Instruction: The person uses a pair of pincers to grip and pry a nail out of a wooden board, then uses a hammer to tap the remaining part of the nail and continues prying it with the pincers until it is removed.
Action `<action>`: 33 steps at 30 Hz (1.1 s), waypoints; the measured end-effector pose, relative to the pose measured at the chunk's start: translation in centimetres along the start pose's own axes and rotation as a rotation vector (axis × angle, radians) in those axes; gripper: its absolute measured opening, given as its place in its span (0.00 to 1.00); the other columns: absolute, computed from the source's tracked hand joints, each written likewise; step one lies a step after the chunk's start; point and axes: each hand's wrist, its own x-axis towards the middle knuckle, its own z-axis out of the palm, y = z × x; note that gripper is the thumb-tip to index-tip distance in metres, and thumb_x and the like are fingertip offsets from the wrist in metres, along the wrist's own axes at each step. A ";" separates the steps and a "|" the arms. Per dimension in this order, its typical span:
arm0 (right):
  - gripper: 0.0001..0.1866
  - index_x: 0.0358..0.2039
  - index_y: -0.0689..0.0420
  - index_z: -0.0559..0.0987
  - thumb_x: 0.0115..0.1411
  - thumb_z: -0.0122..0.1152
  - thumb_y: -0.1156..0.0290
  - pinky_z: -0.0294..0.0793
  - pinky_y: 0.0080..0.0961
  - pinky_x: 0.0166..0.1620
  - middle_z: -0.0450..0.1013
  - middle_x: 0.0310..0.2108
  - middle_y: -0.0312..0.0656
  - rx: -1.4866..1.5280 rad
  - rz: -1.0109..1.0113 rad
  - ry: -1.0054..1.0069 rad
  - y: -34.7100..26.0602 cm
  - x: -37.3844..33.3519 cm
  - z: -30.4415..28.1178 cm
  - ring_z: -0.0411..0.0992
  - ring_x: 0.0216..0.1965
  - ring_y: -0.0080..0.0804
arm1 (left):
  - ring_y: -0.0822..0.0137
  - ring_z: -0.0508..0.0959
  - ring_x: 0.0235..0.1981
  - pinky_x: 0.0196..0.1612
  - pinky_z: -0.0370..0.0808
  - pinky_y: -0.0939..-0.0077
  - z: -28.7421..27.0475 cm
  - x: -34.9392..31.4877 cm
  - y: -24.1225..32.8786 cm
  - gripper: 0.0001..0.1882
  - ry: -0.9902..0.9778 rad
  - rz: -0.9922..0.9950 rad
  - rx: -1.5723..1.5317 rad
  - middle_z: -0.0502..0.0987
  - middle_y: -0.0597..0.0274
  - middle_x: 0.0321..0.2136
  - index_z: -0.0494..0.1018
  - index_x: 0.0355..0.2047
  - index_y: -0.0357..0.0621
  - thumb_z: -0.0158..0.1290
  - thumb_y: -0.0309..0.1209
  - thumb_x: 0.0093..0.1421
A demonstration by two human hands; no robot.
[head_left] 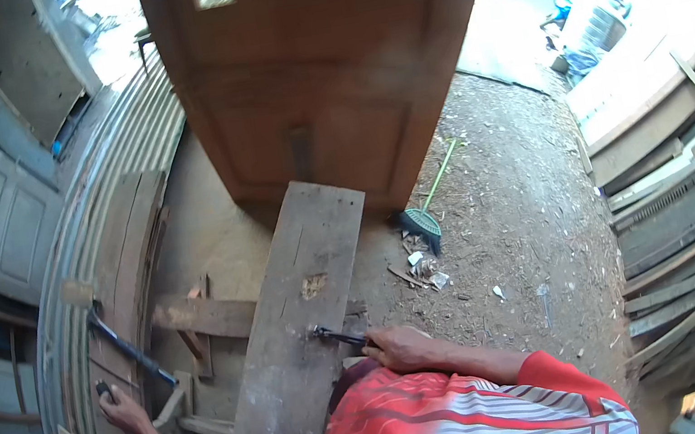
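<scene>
My right hand (397, 349) is closed on a dark-handled tool with a small metal head (342, 337). Its head rests at the surface of a long worn wooden plank (274, 298), below a rough pale hollow in the wood. Off to the left, my left hand (127, 413) reaches down by the stacked boards. Its fingers are curled at a small dark object (102, 388) that I cannot make out. Just beyond that hand lies a mallet (114, 334) with a pale head and a dark handle, slanting across the boards.
A brown panelled door (327, 92) stands upright past the plank's far end. A green broom (422, 221) and scraps lie on the dirt floor to its right. Corrugated sheets (99, 189) run along the left. Stacked timber (690, 229) lines the right side.
</scene>
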 end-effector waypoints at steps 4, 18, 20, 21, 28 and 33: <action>0.17 0.43 0.63 0.72 0.70 0.54 0.59 0.72 0.54 0.45 0.76 0.38 0.62 0.155 -0.115 -0.019 1.2 -0.2 2.8 0.76 0.42 0.64 | 0.42 0.76 0.51 0.54 0.71 0.50 0.2 2.4 1.2 0.23 -0.004 0.185 0.197 0.78 0.42 0.46 0.75 0.50 0.36 0.56 0.46 0.68; 0.15 0.44 0.62 0.72 0.71 0.53 0.60 0.73 0.55 0.44 0.78 0.36 0.62 0.095 -0.245 0.069 -2.4 -2.2 4.7 0.77 0.39 0.63 | 0.44 0.68 0.62 0.64 0.65 0.50 -1.4 2.1 -2.1 0.24 0.023 0.062 0.180 0.73 0.47 0.57 0.71 0.60 0.44 0.57 0.36 0.65; 0.14 0.44 0.60 0.74 0.71 0.54 0.61 0.73 0.53 0.43 0.78 0.36 0.62 0.107 -0.142 0.055 -4.2 -3.4 3.0 0.76 0.39 0.64 | 0.43 0.69 0.60 0.63 0.65 0.49 -2.4 1.3 1.7 0.25 -0.066 -0.005 0.039 0.73 0.44 0.57 0.72 0.58 0.44 0.57 0.39 0.64; 0.15 0.46 0.61 0.74 0.70 0.55 0.61 0.74 0.53 0.42 0.77 0.35 0.63 0.140 -0.091 0.085 -2.9 -3.1 4.0 0.76 0.39 0.65 | 0.42 0.70 0.60 0.63 0.65 0.48 -2.5 0.9 4.3 0.25 -0.039 0.046 0.136 0.73 0.44 0.56 0.73 0.58 0.45 0.57 0.41 0.63; 0.20 0.54 0.65 0.73 0.69 0.58 0.64 0.76 0.49 0.46 0.79 0.42 0.63 0.081 -0.128 -0.026 -3.7 -2.7 5.5 0.79 0.45 0.61 | 0.44 0.71 0.59 0.62 0.68 0.49 -3.8 -1.4 2.8 0.20 -0.125 0.032 0.110 0.74 0.46 0.54 0.76 0.52 0.48 0.56 0.42 0.63; 0.18 0.53 0.65 0.74 0.71 0.57 0.64 0.77 0.39 0.37 0.79 0.34 0.52 0.159 -0.131 -0.020 -1.6 -2.5 6.2 0.79 0.34 0.44 | 0.44 0.75 0.54 0.58 0.71 0.49 -2.6 -2.6 2.1 0.16 -0.056 0.001 0.028 0.77 0.46 0.47 0.78 0.45 0.46 0.57 0.42 0.61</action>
